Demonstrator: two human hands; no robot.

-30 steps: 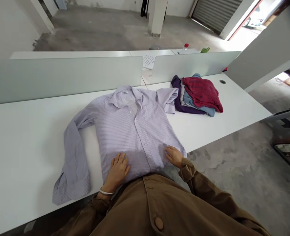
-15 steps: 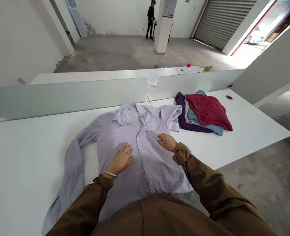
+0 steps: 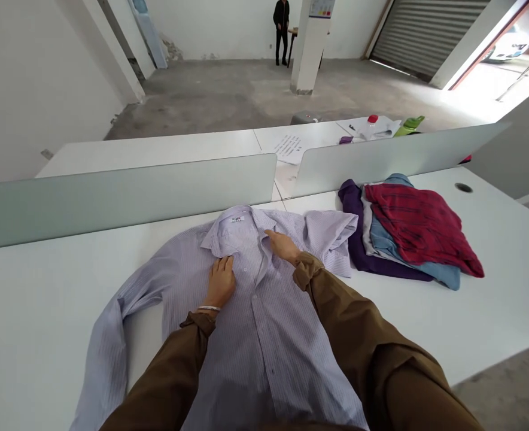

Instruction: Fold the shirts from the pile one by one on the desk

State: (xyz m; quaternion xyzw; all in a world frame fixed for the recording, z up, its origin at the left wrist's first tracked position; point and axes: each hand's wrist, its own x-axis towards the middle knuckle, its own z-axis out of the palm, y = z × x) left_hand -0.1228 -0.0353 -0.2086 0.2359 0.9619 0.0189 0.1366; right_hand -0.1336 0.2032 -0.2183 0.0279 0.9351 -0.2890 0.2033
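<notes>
A pale lilac striped button-up shirt [image 3: 228, 323] lies front side up on the white table, collar away from me. Its sleeve on the left is stretched out and bends down toward me; the one on the right is folded in. My left hand [image 3: 222, 280] rests on the chest just below the left collar tip, fingers stretched on the cloth. My right hand [image 3: 283, 245] is at the right side of the collar, its fingertips closed at the collar edge. The thumb there is mostly hidden.
A stack of folded clothes, with a red plaid garment [image 3: 421, 224] on top, lies right of the shirt. A low frosted divider [image 3: 134, 194] runs along the table's back. Behind it are a paper sheet [image 3: 289, 148] and a green bottle [image 3: 409, 126]. A person [image 3: 281, 33] stands far off.
Both hands have moved forward from above the shirt's middle to its collar. My right hand has closed at the collar edge. The view has shifted, and the clothes stack appears nearer.
</notes>
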